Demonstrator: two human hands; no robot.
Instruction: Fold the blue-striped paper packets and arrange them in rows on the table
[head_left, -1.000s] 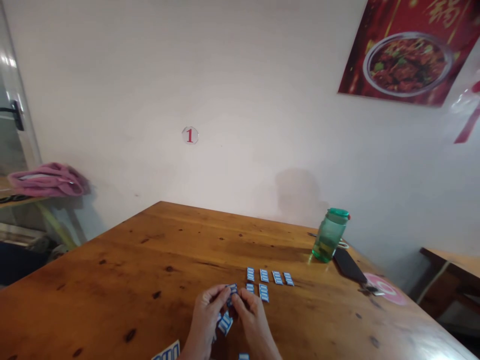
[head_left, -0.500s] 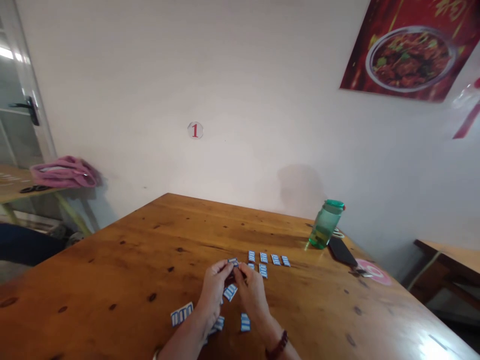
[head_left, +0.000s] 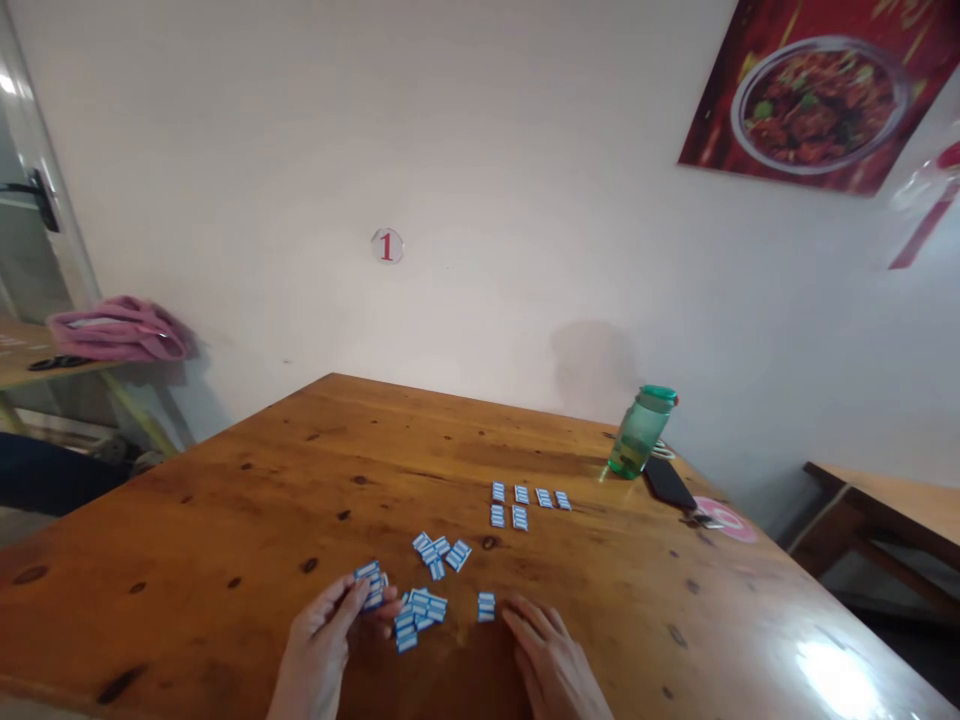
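My left hand (head_left: 322,625) is closed, with thumb and fingers pinching a small flat blue-and-white striped piece (head_left: 368,580) above the wood. To its right lies a loose pile of similar striped pieces (head_left: 421,607), several overlapping. My right hand (head_left: 551,650) lies low with its fingers stretched out and holds nothing visible. Just left of its fingertips is a single striped piece (head_left: 486,606); whether they touch it I cannot tell. Farther off are another small heap (head_left: 432,553) and a tilted piece (head_left: 458,555). Several more pieces (head_left: 520,517) stand apart in two rows.
All this lies on a brown wooden table (head_left: 247,540). Toward its far right edge are a green bottle (head_left: 642,432), a black phone (head_left: 670,485), keys (head_left: 703,520) and a pink round disc (head_left: 725,519). A pink bundle (head_left: 120,329) rests on another table at left.
My hands have parted from the middle, where they held a small piece together. The left moved left and down to the striped piece that lay there; the right moved down and right.
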